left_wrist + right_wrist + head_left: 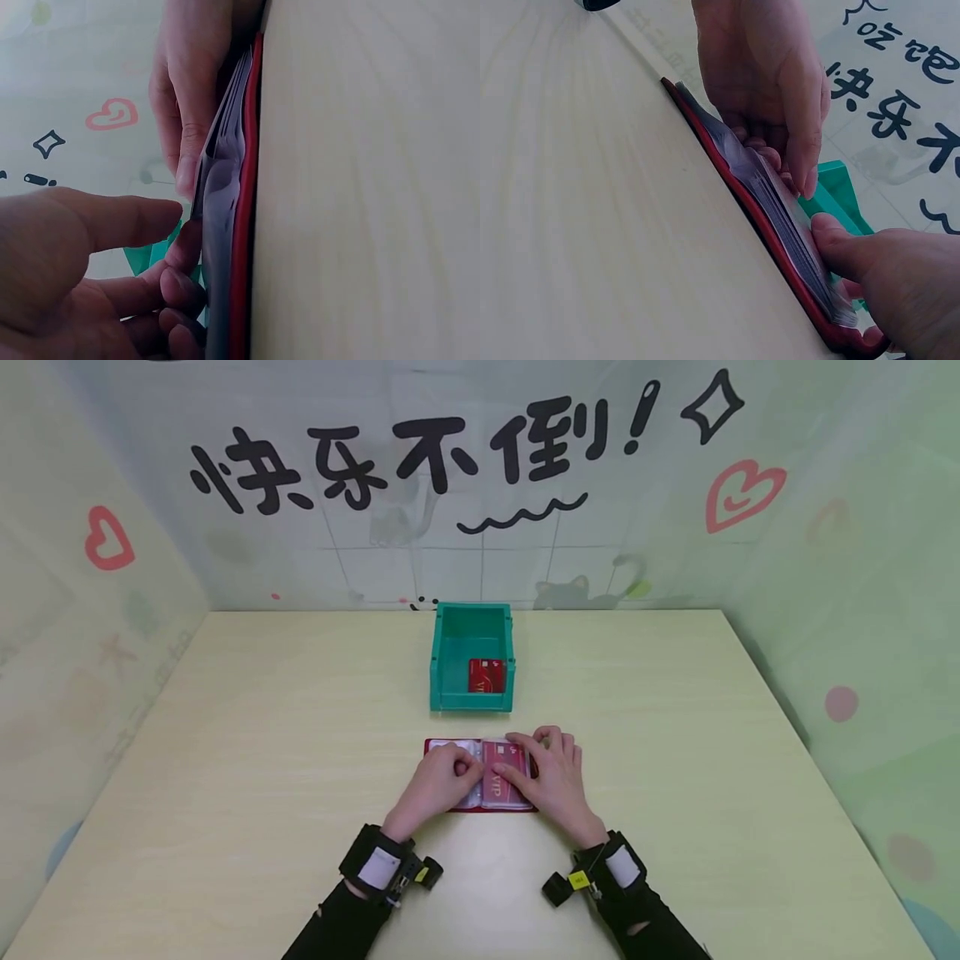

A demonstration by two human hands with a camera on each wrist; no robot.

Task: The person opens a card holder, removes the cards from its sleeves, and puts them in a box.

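Note:
A red card holder (pixel 502 811) lies opened on the table, with clear sleeves stacked inside its red cover. A pinkish-red card marked VIP (pixel 497 789) shows on its right page. My left hand (pixel 442 781) is over the left page, fingers curled, with thumb and index fingertips at the card's spine-side edge. My right hand (pixel 555 781) grips the holder's right side. Its thumb presses on the card page, and its other fingers reach past the top right edge. In the left wrist view, the sleeves (pixel 234 135) rise in a slanted stack above the cover.
A teal open box (pixel 472 702) stands behind the holder, with a red VIP card (pixel 486 676) inside near its front. The pale wooden table (pixel 262 735) meets printed cloth walls at the back and sides. Black wrist bands (pixel 378 864) with small cameras are on both wrists.

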